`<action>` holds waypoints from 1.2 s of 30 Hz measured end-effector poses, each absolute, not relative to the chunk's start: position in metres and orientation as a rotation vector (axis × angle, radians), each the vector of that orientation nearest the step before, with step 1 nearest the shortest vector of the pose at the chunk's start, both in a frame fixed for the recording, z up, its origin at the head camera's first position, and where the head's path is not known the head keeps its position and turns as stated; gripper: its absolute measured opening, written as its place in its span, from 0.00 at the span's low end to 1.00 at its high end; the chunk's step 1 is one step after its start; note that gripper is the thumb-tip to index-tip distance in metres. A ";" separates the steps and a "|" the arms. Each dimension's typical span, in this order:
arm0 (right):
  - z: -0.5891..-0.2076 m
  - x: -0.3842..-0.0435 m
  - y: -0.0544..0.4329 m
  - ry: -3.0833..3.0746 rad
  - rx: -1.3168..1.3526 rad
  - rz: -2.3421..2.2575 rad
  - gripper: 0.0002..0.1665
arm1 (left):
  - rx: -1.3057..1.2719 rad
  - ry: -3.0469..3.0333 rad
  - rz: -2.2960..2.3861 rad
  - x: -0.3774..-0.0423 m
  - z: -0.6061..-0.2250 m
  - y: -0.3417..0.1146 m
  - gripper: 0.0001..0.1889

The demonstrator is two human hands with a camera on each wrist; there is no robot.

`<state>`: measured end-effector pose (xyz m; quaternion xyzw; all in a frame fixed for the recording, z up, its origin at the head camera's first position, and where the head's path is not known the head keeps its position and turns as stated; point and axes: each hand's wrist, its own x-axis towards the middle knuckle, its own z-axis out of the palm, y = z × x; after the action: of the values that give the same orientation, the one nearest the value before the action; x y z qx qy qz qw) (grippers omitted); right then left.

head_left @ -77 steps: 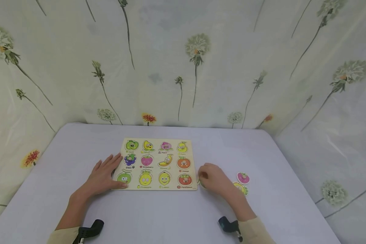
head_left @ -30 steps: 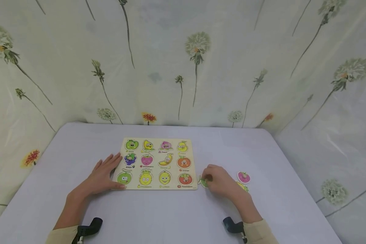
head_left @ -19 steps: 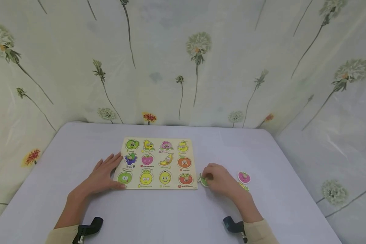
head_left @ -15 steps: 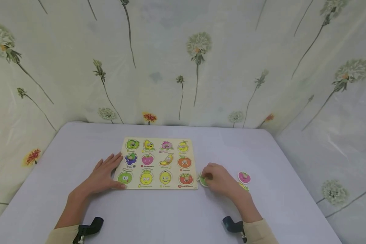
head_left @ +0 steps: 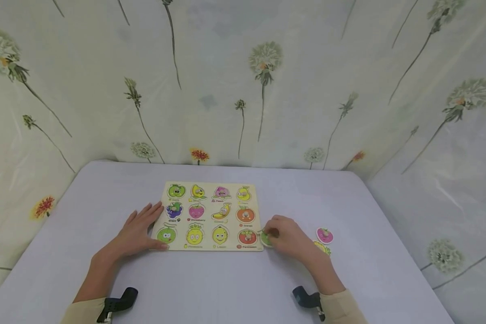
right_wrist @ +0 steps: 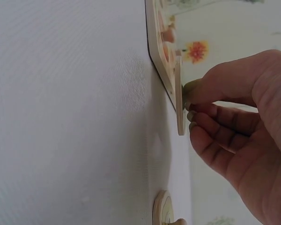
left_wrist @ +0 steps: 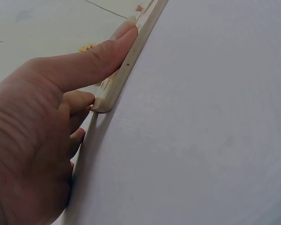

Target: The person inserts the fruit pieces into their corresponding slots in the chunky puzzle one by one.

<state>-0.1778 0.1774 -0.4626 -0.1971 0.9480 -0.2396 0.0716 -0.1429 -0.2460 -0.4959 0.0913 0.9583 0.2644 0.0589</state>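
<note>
A wooden fruit peg puzzle board [head_left: 207, 223] lies on the white table, with printed fruits and knobs on several of them. My left hand [head_left: 134, 235] rests along the board's left side, fingers spread, with the thumb on its front left corner. In the left wrist view the thumb [left_wrist: 96, 63] lies over the board's edge [left_wrist: 127, 70]. My right hand [head_left: 286, 237] pinches a green melon puzzle piece [head_left: 266, 240] at the board's right edge. The right wrist view shows the piece [right_wrist: 179, 101] edge-on, overlapping the board's corner; the fingertips cover its knob.
Right of my right hand lie a magenta puzzle piece [head_left: 325, 235] and a yellow pineapple piece [head_left: 321, 247], the latter partly hidden by my wrist. A floral curtain [head_left: 214, 81] hangs behind the table's far edge.
The right hand drew back a little to the right with the green melon piece, then came left again to the board's edge. The left hand stays in place.
</note>
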 end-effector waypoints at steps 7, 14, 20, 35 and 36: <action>-0.460 -0.178 0.170 2.838 -0.608 -0.746 0.09 | 0.282 2.905 0.798 -0.144 -0.494 -0.246 0.62; -0.460 -0.179 0.160 2.819 -0.669 -0.756 0.09 | 0.271 2.906 0.786 -0.145 -0.496 -0.246 0.63; -0.461 -0.180 0.151 2.810 -0.737 -0.766 0.09 | 0.266 2.921 0.768 -0.144 -0.499 -0.247 0.63; -0.462 -0.179 0.131 2.787 -0.844 -0.756 0.08 | 0.285 2.919 0.784 -0.143 -0.496 -0.247 0.63; -0.462 -0.179 0.130 2.785 -0.857 -0.754 0.08 | 0.282 2.917 0.786 -0.143 -0.496 -0.247 0.62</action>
<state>-0.1791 0.1295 -0.4623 -0.2840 0.9233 -0.2499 0.0659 -0.1430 -0.2470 -0.4963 0.0929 0.9600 0.2585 0.0535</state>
